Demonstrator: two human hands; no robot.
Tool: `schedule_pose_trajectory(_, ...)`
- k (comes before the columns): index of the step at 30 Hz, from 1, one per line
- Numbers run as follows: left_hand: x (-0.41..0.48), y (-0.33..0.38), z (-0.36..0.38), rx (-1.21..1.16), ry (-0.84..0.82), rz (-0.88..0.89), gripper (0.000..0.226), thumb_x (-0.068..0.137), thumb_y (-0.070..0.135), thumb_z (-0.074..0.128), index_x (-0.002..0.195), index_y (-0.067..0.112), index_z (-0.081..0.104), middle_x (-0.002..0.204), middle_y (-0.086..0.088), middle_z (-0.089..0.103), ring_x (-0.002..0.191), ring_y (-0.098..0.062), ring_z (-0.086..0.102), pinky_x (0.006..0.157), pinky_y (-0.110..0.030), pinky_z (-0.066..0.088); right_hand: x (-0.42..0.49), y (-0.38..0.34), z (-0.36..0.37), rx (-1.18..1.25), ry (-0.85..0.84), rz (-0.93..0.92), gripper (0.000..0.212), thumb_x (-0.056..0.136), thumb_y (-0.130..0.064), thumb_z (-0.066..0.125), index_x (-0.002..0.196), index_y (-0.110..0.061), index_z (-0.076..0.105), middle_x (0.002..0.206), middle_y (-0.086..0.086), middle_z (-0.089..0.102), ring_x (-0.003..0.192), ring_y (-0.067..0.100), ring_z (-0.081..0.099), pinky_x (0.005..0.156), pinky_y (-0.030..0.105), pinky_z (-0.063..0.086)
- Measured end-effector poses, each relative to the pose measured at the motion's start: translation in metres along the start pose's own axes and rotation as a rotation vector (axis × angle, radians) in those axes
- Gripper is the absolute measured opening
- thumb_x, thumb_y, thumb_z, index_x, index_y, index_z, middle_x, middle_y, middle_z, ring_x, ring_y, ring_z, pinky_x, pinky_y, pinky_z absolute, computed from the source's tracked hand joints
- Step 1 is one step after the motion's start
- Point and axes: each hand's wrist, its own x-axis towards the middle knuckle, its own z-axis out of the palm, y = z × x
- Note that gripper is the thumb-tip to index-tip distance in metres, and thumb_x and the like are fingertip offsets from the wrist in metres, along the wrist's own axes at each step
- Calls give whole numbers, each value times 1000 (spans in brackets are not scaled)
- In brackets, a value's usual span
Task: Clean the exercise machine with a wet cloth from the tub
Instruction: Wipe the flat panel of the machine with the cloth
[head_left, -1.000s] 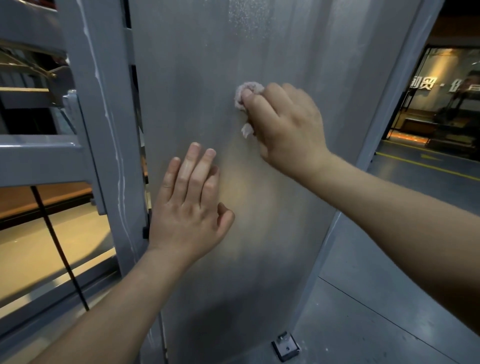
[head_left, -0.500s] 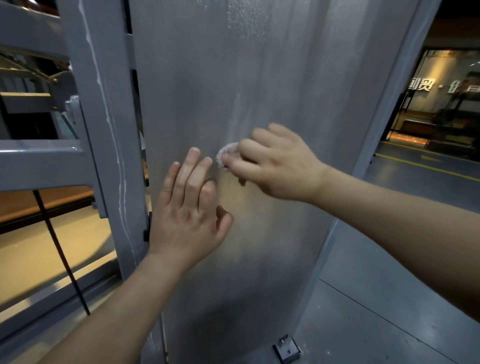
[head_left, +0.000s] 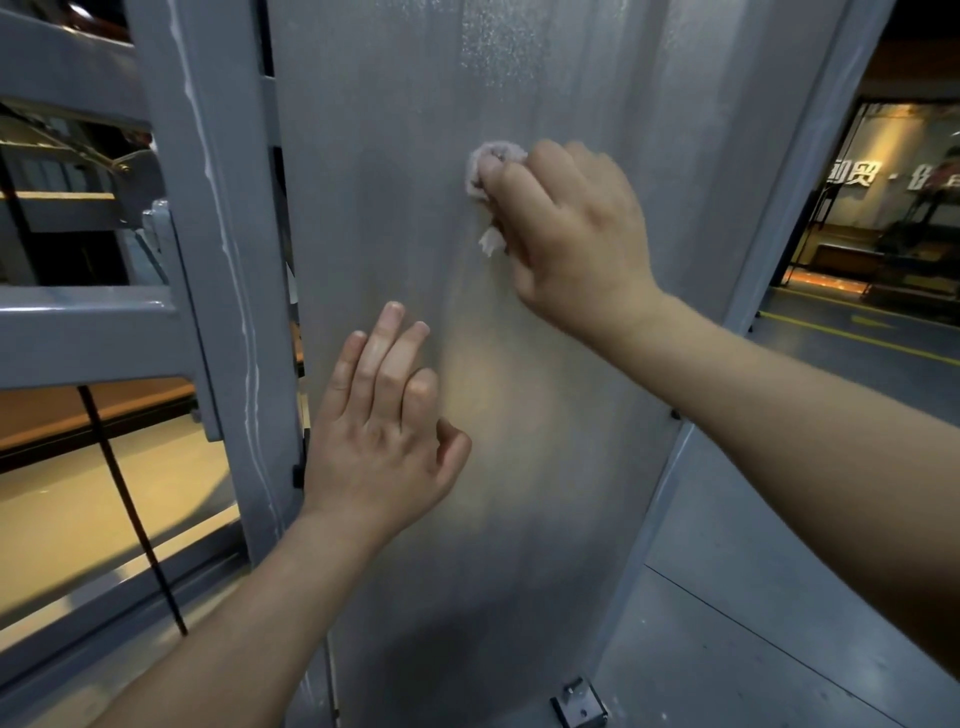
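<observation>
Grey sheet metal fills the middle of the view: the machine's upright panel (head_left: 545, 467), dull and streaked, with a patch of fine speckles near its top. The cloth (head_left: 493, 158), a small pale pinkish wad, sits against the panel a little above centre. The right hand (head_left: 571, 234) grips it, fingers curled round it and knuckles toward the camera, pressing it to the metal. One frayed white bit of cloth pokes out beneath the fingers. Lower and to the left, the left hand (head_left: 384, 431) lies flat on the panel with fingers straight and close together, thumb crooked out to the side, holding nothing. Its forefinger seems bent at the knuckle, though the angle makes that hard to judge. The two hands are apart, right above left. Just left of the panel stands a grey post (head_left: 208, 260) with pale drips down its face, and a crossbar (head_left: 88, 332) joins it from the left edge. A thin black cable (head_left: 130, 509) slants down from under the crossbar. At the panel's foot a small metal bracket (head_left: 579, 704) sits on the grey floor (head_left: 753, 649). Far right, past yellow floor lines, a lit glass front (head_left: 883, 208) bears pale lettering.
</observation>
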Motion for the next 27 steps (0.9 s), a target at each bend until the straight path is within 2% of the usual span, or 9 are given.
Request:
schedule_pose_trajectory(1, 0, 0, 0, 0, -2, 1, 31, 79, 19, 56, 104, 2, 53, 140, -25, 55, 148, -40, 37, 120, -57, 30, -9, -11, 3, 43, -13, -19, 26, 96, -21, 57, 112, -6, 72, 88, 17, 62, 68, 37, 54, 58, 43, 36)
schedule_pose_trajectory(4, -1, -1, 1, -13, 0, 7, 34, 82, 23, 55, 109, 2, 51, 143, -21, 49, 149, -38, 35, 122, -55, 29, -47, -23, -1, 103, -167, -440, 21, 103, -20, 54, 109, -12, 73, 86, 10, 62, 68, 31, 51, 60, 39, 33)
schedule_pose_trajectory(6, -1, -2, 2, -14, 2, 9, 32, 81, 22, 55, 107, 3, 50, 142, -21, 49, 149, -39, 35, 121, -56, 29, -41, -5, -4, 69, -170, -538, 19, 103, -20, 55, 104, -15, 73, 82, 9, 59, 66, 29, 49, 60, 38, 30)
schedule_pose_trajectory(11, 0, 0, -1, -7, -12, -9, 25, 79, 17, 57, 95, -1, 57, 137, -27, 55, 147, -41, 38, 120, -57, 31, -6, -5, 5, 1, 20, 14, 25, 94, -20, 61, 114, -9, 71, 88, 16, 61, 69, 36, 53, 59, 42, 33)
schedule_pose_trajectory(13, -2, -1, 0, -20, 2, -12, 24, 82, 18, 54, 95, -2, 57, 137, -26, 55, 146, -41, 39, 120, -56, 32, -33, -31, 12, 97, -20, -63, 28, 100, -20, 52, 116, -8, 71, 92, 15, 62, 70, 35, 53, 60, 41, 32)
schedule_pose_trajectory(17, -3, -3, -1, -67, 16, 9, 22, 87, 20, 51, 103, 5, 48, 137, -19, 44, 146, -40, 37, 122, -53, 30, -80, -31, 2, 141, -210, -514, 17, 103, -18, 54, 100, -18, 70, 90, 7, 55, 68, 28, 50, 61, 38, 31)
schedule_pose_trajectory(19, -2, -3, -4, -76, -2, -11, 23, 87, 20, 43, 99, 2, 52, 136, -21, 46, 146, -42, 37, 121, -54, 30, -62, -15, -1, 78, -155, -479, 16, 102, -21, 55, 101, -18, 71, 82, 8, 56, 66, 28, 49, 61, 39, 31)
schedule_pose_trajectory(24, -16, 5, -20, -139, -133, -99, 39, 89, 22, 39, 110, -5, 58, 141, -24, 45, 148, -42, 33, 124, -54, 25, -9, -22, 6, 50, 19, 67, 29, 87, -19, 67, 114, -8, 71, 87, 16, 61, 68, 36, 53, 59, 42, 34)
schedule_pose_trajectory(27, -42, 4, -31, -108, -202, -138, 49, 83, 19, 49, 124, -8, 57, 144, -24, 44, 148, -41, 33, 123, -54, 27, -51, -52, 15, 107, -32, -146, 24, 90, -13, 66, 113, -10, 72, 90, 12, 61, 67, 32, 49, 59, 40, 32)
